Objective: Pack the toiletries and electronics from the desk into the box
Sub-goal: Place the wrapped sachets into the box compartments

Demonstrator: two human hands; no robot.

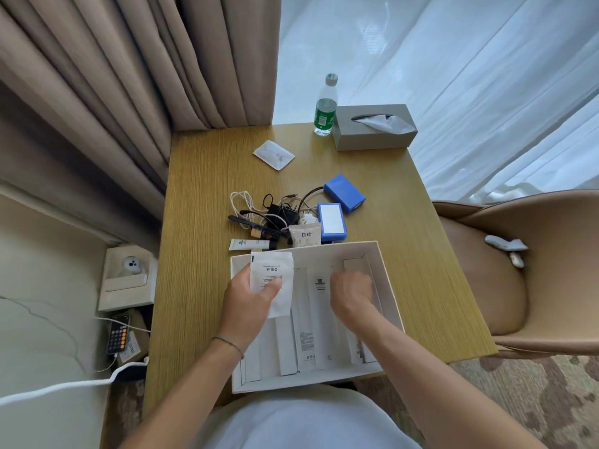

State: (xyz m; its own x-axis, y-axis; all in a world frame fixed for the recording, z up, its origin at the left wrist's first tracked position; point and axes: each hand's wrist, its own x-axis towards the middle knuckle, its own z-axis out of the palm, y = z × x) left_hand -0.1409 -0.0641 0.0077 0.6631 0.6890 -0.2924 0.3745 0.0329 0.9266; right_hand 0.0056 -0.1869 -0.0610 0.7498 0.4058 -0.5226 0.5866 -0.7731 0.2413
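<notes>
Left hand (249,294) grip pinches a white sachet (274,281) above the box (385,280), left side. Right hand (351,293) is inside the box over flat white packets (306,335), fingers curled, grip state unclear. Beyond both hands on the worktop (201,196): tangled cables (275,209), two blue packs (332,222), tube (248,244).

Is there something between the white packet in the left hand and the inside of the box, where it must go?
Nothing visible blocks it. The left hand holds the white packet directly above the open white box. Below it lie flat white packets already packed, and the right hand is inside the box, further right, apart from the packet.
</notes>
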